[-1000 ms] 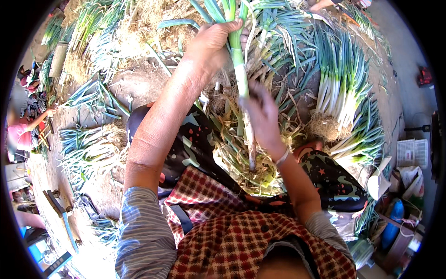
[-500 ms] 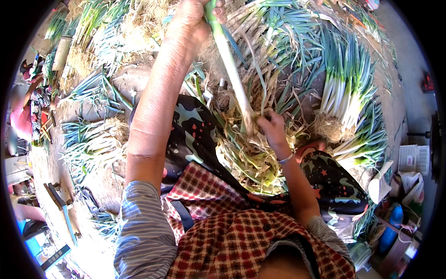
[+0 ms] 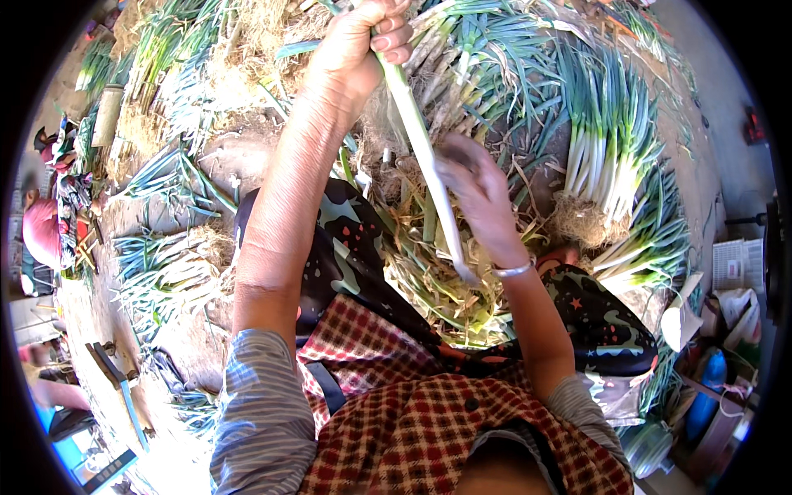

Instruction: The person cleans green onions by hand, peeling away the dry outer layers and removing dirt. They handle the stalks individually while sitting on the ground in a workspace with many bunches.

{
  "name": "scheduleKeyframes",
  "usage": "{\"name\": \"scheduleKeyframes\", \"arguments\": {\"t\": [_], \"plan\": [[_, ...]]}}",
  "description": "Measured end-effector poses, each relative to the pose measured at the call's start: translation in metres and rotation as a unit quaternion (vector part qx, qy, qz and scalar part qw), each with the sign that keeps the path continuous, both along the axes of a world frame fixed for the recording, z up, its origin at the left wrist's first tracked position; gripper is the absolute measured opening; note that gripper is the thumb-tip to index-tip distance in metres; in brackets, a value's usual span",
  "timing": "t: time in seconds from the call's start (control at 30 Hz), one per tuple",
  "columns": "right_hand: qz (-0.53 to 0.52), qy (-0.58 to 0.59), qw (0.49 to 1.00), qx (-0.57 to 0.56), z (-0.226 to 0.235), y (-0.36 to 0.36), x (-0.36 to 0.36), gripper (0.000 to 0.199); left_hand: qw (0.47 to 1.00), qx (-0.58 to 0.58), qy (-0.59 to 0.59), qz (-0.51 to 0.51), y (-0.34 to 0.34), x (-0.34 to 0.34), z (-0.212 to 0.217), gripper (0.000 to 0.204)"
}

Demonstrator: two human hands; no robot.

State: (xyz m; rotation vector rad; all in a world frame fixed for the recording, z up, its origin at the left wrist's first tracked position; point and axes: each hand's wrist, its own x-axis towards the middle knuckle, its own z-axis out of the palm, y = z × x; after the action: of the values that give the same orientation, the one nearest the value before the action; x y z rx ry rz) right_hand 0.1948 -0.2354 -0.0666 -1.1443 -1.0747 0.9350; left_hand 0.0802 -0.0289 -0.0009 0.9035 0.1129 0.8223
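Above lap, left hand [image 3: 359, 41] grip holds scallion stalk [image 3: 425, 157]; right hand [image 3: 474, 186] loosely open against it.

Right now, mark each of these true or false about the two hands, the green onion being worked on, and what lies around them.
1. The left hand grips the green onion stalk near its top. True.
2. The right hand is resting in the lap, away from the stalk. False: it is raised against the stalk's white part.
3. A bracelet sits on the right wrist. True.
4. The trimmed green onion bundle lies to the person's left. False: it lies to the right.
5. Peeled husks pile up in the lap. True.
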Motion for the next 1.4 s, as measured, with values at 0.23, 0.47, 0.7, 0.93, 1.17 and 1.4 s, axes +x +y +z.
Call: {"name": "scheduleKeyframes", "arguments": {"t": [0.23, 0.47, 0.7, 0.93, 1.17, 1.4], "plan": [[-0.1, -0.136, 0.98, 0.104, 0.013, 0.037, -0.02, 0.017, 0.993, -0.102, 0.05, 0.027, -0.04, 0.023, 0.01, 0.016], [-0.203, -0.136, 0.96, 0.135, 0.012, 0.032, -0.028, 0.014, 0.99, -0.136, 0.027, 0.02, -0.047, 0.022, 0.011, 0.048], [-0.152, -0.119, 0.976, 0.097, 0.024, 0.035, -0.023, 0.014, 0.993, -0.093, 0.042, 0.064, -0.054, 0.029, 0.01, 0.051], [-0.155, 0.008, 0.984, 0.092, 0.014, 0.038, -0.023, 0.012, 0.991, -0.049, 0.079, 0.1, -0.065, 0.027, 0.018, 0.049], [-0.196, -0.081, 0.97, 0.12, 0.008, 0.036, -0.031, 0.007, 0.974, -0.099, 0.107, 0.175, -0.067, 0.026, 0.025, 0.047], [-0.292, 0.104, 0.951, -0.013, -0.063, 0.011, 0.046, 0.011, 0.99, -0.075, 0.024, 0.118, -0.034, -0.002, 0.025, 0.047]]}}
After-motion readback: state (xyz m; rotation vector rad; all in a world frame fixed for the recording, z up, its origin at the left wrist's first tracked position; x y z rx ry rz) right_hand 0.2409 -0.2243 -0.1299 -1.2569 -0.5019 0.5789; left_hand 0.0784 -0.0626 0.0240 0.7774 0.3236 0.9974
